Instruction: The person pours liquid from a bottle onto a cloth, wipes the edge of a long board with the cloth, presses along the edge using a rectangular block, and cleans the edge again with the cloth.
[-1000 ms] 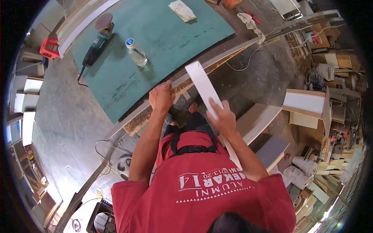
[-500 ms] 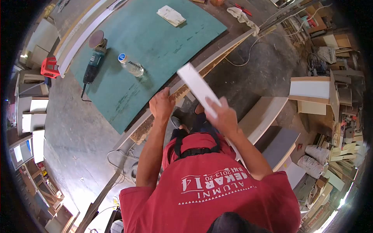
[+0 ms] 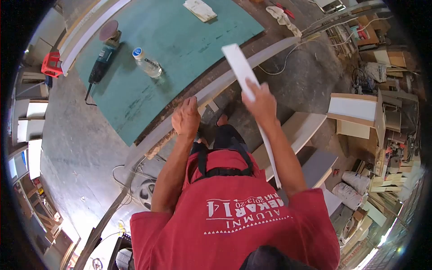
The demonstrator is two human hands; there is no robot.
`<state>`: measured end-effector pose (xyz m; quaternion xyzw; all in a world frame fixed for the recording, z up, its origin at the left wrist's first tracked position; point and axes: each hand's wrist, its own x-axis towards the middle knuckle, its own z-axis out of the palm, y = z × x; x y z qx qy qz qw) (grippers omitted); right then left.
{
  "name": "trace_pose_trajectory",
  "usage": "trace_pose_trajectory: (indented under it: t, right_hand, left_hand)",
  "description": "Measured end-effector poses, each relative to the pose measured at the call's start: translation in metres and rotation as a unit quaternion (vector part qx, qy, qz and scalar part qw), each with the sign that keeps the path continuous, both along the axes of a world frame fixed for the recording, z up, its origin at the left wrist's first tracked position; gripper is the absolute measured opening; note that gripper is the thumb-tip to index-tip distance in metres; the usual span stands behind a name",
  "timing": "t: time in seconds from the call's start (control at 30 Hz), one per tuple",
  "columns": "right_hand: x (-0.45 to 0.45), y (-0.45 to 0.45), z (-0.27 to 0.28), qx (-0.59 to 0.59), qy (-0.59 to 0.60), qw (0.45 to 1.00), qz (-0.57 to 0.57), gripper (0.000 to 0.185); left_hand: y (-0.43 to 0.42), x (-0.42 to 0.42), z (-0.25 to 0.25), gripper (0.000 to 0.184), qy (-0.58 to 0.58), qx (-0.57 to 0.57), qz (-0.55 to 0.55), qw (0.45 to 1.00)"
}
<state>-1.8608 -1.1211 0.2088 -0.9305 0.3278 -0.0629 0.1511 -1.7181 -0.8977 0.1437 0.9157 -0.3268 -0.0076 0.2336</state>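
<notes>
My right hand (image 3: 262,105) is closed around a long white board (image 3: 240,65), held tilted above the floor beside the bench edge. A thin white strip below this hand, beside my forearm, appears to be the same board seen edge-on. My left hand (image 3: 186,118) hovers at or rests on the pale rail (image 3: 211,90) along the near side of the bench. Its fingers are curled in, and whatever they hold, if anything, is hidden. Beyond it, a clear bottle with a blue cap (image 3: 147,64) stands on the green bench top (image 3: 180,54).
An angle grinder with a round disc (image 3: 105,54) lies on the bench's left, and a folded white cloth (image 3: 200,10) at its far side. Wooden panels (image 3: 299,128) stand to my right. A cable (image 3: 288,58) trails across the floor; a red stool (image 3: 51,64) is far left.
My right hand has moved up and slightly right with the white board, which now stands steeper. My left hand stays by the rail. The camera view has shifted a little.
</notes>
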Motion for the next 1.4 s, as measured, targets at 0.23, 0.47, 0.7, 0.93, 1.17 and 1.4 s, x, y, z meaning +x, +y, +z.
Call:
trace_pose_trajectory:
  t: [0.23,0.47,0.7,0.93,1.17,1.4]
  right_hand:
    - [-0.058,0.070,0.027,0.075,0.064,0.986,0.136,0.061]
    - [-0.049,-0.051,0.008,-0.055,0.016,0.996,-0.063,0.061]
    - [-0.061,0.034,0.019,0.038,0.007,0.996,0.079,0.062]
    - [-0.073,0.044,-0.017,0.021,-0.005,0.999,0.025,0.064]
    - [-0.024,0.005,-0.014,0.018,-0.068,0.996,-0.050,0.058]
    - [-0.138,0.062,-0.008,0.076,-0.052,0.995,0.046,0.058]
  left_hand:
    - [0.000,-0.001,0.004,0.032,-0.006,-0.029,0.007,1.000]
    - [0.000,0.000,0.000,0.037,-0.033,-0.029,-0.004,0.999]
    - [-0.001,0.006,0.000,0.036,-0.014,-0.014,-0.005,1.000]
    - [-0.001,0.011,0.012,0.028,0.022,0.029,-0.010,0.999]
    - [0.002,0.006,0.006,0.029,0.020,0.049,0.002,0.999]
    - [-0.001,0.021,0.019,0.036,0.049,0.080,-0.004,0.996]
